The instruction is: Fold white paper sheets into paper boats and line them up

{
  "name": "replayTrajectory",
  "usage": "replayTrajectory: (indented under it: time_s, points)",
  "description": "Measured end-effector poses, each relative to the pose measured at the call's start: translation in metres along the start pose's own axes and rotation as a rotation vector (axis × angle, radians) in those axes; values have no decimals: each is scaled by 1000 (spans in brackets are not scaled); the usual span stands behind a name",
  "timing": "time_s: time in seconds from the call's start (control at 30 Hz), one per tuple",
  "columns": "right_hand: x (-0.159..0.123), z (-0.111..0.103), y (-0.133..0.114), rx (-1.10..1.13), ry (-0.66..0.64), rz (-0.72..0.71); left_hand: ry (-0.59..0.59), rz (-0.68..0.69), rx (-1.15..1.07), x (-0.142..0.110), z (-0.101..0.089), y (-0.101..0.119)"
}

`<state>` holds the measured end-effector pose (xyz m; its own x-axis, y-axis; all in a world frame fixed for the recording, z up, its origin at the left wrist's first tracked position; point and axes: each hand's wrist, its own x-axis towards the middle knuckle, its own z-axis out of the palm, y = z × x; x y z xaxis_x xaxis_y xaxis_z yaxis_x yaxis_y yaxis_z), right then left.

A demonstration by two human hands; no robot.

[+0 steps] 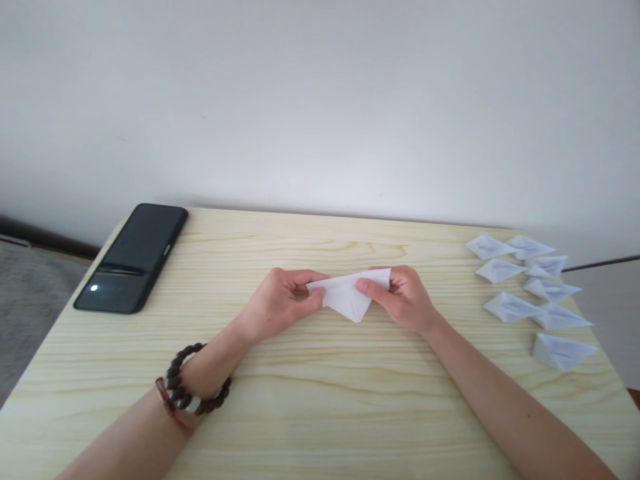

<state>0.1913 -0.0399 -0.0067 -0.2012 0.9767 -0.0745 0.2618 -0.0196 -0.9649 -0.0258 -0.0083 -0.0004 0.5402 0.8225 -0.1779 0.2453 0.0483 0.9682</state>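
Observation:
A folded piece of white paper (345,295) is stretched between my two hands above the middle of the table, its pointed flap facing down toward me. My left hand (285,300) pinches its left end, thumb in front and fingers behind. At the other end my right hand (403,297) grips it, with the thumb pressed on the front face. The fingertips behind the paper are hidden.
Several folded white paper boats (510,307) stand in rough rows along the right side of the wooden table (310,413). A black phone (133,257) lies at the far left. Behind the table's back edge rises a white wall (320,107).

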Motion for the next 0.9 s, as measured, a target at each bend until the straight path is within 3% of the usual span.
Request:
replayTrajectory:
  time_s: [0.17, 0.37, 0.7, 0.9]
  points:
    - [1, -3, 0, 53, -14, 5, -79, 23, -48, 0, -7, -1]
    - [2, -2, 2, -23, 62, -34, -147, 69, -76, 1, -10, -1]
    - [1, 2, 5, -158, 44, -70, -14, 59, 22, 3, -2, -2]
    - [-1, 0, 5, -90, 11, -121, 120, 92, -4, 3, -2, -8]
